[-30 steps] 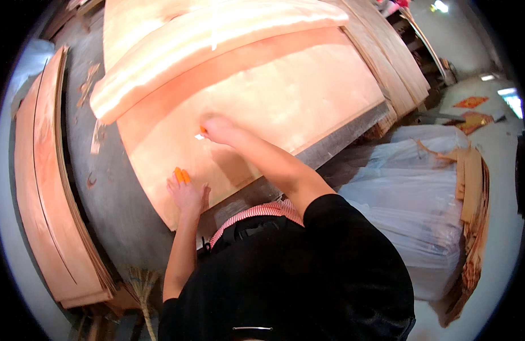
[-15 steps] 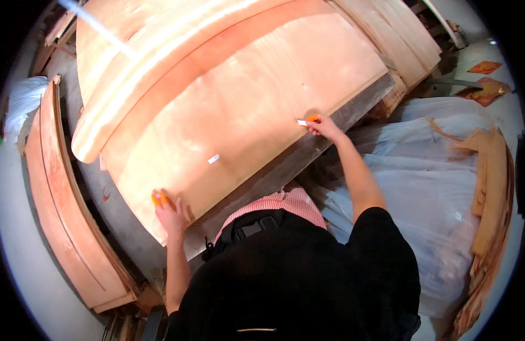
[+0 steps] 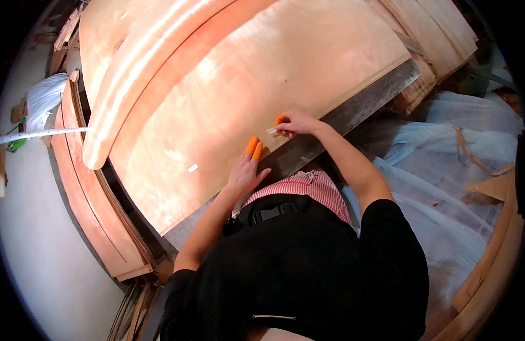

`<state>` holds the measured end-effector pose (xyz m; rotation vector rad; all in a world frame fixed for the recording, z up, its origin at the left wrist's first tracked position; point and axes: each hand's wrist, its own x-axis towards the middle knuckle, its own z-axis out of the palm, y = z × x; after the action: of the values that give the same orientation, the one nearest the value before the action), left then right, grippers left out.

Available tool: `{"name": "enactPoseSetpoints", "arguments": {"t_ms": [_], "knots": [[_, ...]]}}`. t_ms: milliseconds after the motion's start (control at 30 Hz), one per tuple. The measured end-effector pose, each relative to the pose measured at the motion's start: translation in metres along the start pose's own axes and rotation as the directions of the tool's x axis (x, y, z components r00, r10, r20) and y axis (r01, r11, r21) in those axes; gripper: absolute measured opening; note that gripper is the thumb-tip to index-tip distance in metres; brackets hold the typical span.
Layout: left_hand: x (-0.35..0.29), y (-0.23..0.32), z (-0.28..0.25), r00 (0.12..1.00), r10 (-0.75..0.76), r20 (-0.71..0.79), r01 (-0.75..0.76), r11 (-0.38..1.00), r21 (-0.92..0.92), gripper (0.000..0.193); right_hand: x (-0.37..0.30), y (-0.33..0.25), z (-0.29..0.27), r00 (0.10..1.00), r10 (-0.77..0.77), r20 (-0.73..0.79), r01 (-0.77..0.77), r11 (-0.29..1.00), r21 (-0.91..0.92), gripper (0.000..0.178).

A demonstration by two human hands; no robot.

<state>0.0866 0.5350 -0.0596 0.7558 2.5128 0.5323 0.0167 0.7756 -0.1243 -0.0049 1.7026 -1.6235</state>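
Fingers (image 3: pixel 247 158) of the left hand (image 3: pixel 243 175) are straight, thumb spread wide, two tips in orange covers (image 3: pixel 253 144), at frame centre over the near edge of the pale wood sheet (image 3: pixel 245 96); can't tell if they're pressing. Right hand (image 3: pixel 297 123), just right of it, has fingers curled narrow, pinching a small white piece (image 3: pixel 271 131) just above the sheet. Sheet fills upper centre, on a dark tabletop (image 3: pixel 382 90). Small white tag (image 3: pixel 193 168) lies on it, left of centre. Rolled-back layer (image 3: pixel 131 74) at upper left. Sheet stack (image 3: pixel 94 193) at left, clear plastic (image 3: pixel 427 193) at right.
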Motion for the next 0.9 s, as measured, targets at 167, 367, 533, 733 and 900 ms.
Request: {"name": "enactPoseSetpoints", "arguments": {"t_ms": [167,367,533,733,900], "knots": [[0.025,0.021,-0.006,0.994,-0.023,0.111,0.008,0.991,0.134,0.071,0.009,-0.013,0.008,0.995,0.065,-0.075,-0.081,0.970,-0.231,0.018],[0.043,0.032,-0.005,0.994,0.073,0.084,-0.094,0.951,0.293,0.069,0.010,-0.015,0.014,0.940,-0.199,-0.276,-0.109,0.592,-0.798,0.027],[0.031,0.025,-0.006,0.998,0.064,0.010,-0.064,0.965,0.255,0.062,-0.024,-0.016,0.007,0.835,-0.279,-0.475,-0.191,0.661,-0.725,0.019],[-0.015,-0.020,-0.003,0.995,0.016,-0.097,-0.015,1.000,0.018,0.051,-0.040,0.015,0.055,0.690,-0.715,-0.114,0.159,0.303,-0.940,0.026],[-0.050,-0.030,-0.019,0.989,0.007,-0.147,-0.013,0.999,-0.038,0.047,-0.041,0.011,0.099,0.668,-0.737,-0.107,0.202,0.317,-0.927,0.029]]}}
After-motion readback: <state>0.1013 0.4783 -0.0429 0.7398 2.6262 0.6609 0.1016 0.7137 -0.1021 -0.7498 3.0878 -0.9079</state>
